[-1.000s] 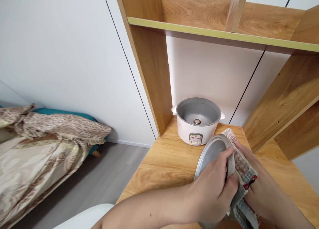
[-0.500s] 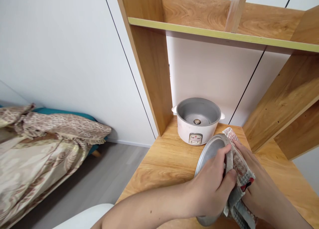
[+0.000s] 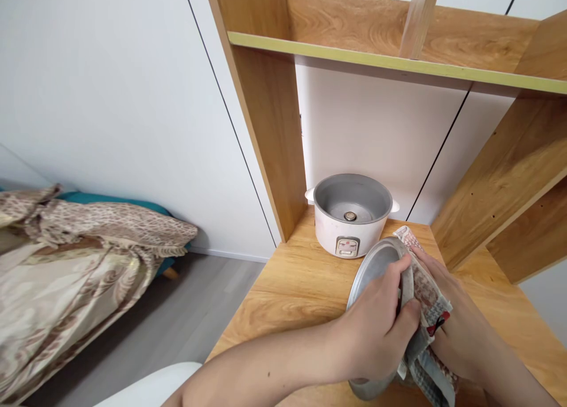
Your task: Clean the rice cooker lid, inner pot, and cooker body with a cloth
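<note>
So the metal pot [image 3: 371, 272] is tilted up over the wooden desk [image 3: 283, 295], left hand [image 3: 383, 327] gripping its rim through a patterned cloth [image 3: 427, 298], right hand [image 3: 460, 321] pressing the cloth on. Rice cooker body [image 3: 349, 218] sits open just beyond.

Left hand [image 3: 381, 330] grips, fingers [image 3: 400, 269] bent, facing the flatter right hand [image 3: 460, 321].

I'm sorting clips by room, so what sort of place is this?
Probably a bedroom or small living space: a patterned cloth drapes a bed or couch, beside a wooden desk with shelving.
</note>
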The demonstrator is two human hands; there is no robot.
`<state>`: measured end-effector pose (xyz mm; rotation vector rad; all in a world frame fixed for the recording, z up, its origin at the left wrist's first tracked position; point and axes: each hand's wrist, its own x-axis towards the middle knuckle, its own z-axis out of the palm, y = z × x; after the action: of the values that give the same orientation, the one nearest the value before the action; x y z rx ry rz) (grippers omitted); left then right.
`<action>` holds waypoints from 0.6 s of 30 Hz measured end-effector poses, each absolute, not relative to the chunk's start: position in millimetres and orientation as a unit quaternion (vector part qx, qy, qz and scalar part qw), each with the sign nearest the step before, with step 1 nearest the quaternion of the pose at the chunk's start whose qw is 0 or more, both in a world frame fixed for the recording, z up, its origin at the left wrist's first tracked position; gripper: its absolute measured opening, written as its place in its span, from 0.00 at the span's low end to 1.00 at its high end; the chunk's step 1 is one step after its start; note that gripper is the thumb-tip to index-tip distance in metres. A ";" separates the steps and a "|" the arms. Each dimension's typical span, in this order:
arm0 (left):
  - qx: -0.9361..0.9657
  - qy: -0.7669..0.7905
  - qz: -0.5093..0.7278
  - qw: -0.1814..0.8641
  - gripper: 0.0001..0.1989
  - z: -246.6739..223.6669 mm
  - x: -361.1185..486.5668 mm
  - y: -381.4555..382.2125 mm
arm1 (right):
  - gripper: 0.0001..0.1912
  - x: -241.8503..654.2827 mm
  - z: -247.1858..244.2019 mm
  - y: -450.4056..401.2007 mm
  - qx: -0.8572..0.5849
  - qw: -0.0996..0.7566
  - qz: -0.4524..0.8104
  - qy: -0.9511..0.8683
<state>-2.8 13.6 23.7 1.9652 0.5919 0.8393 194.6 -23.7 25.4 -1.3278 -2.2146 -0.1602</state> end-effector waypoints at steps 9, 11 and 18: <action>0.797 0.241 0.331 0.445 0.31 26.6 -2.2 12.5 | 0.41 203.3 22.4 -17.4 -0.489 0.268 -0.066 -0.827; 0.794 0.242 0.332 0.447 0.31 25.3 -1.7 13.4 | 0.40 203.4 21.2 -17.9 -0.489 0.268 -0.064 -0.827; 0.784 0.236 0.348 0.457 0.31 20.5 -1.3 14.8 | 0.42 198.7 20.2 -20.9 -0.510 0.275 -0.052 -0.814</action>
<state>-1.3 14.8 20.5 1.9322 0.5818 0.8588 198.7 -20.9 20.2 -1.3693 -2.1864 -0.1391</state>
